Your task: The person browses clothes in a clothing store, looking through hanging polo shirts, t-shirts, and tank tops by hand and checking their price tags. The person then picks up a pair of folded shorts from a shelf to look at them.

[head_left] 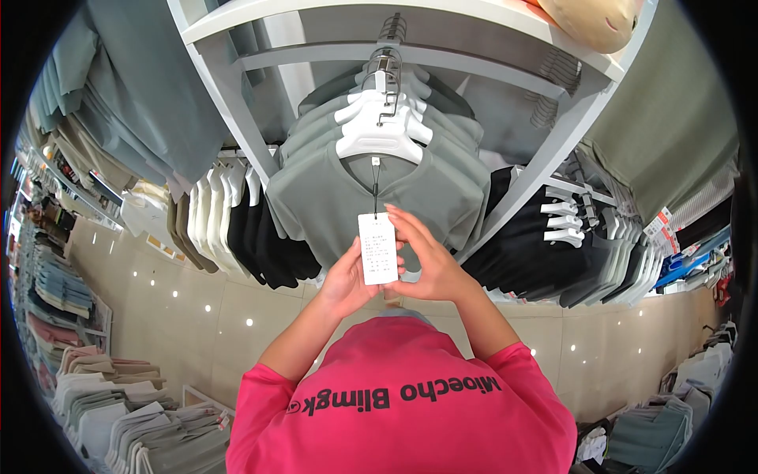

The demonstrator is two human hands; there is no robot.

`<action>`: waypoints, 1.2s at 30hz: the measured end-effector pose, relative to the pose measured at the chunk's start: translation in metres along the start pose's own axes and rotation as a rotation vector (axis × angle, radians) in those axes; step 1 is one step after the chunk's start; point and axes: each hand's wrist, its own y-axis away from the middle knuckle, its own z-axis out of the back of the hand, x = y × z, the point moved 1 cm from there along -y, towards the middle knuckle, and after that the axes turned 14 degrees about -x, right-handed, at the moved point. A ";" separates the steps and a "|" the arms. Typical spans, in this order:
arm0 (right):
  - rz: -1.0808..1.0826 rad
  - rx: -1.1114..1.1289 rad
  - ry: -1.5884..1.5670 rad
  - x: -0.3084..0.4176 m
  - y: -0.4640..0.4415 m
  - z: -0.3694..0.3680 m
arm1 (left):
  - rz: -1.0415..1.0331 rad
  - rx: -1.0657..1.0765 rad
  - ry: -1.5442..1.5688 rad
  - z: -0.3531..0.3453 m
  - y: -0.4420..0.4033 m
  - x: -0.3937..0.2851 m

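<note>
A white hang tag (378,250) with small printed lines hangs by a dark string from the neckline of a grey-green T-shirt (316,197). My left hand (345,280) grips the tag along its left edge. On the opposite side, my right hand (426,261) holds the tag's right edge between fingers and thumb. The fingers behind the tag are partly hidden. The T-shirt is on a white hanger (379,144), at the front of a row of similar shirts on a metal rail hook.
A white rack frame (537,178) surrounds the shirts. Black garments (545,253) hang to the right, and white and black ones (213,209) to the left. More clothing racks (150,426) line the sides of the tiled floor (189,292).
</note>
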 end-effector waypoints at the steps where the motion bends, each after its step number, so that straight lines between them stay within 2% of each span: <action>1: -0.014 0.008 -0.006 -0.001 -0.001 0.001 | -0.005 0.019 0.012 0.000 -0.001 0.000; 20: 0.032 0.038 -0.081 -0.031 -0.025 -0.007 | -0.026 -0.027 0.026 0.015 -0.018 -0.014; 23: 0.063 0.011 -0.076 -0.031 -0.025 -0.009 | -0.002 0.031 -0.015 0.018 -0.019 -0.016; 36: -0.029 0.029 -0.012 -0.021 -0.017 -0.006 | 0.029 0.057 0.001 0.027 -0.020 -0.013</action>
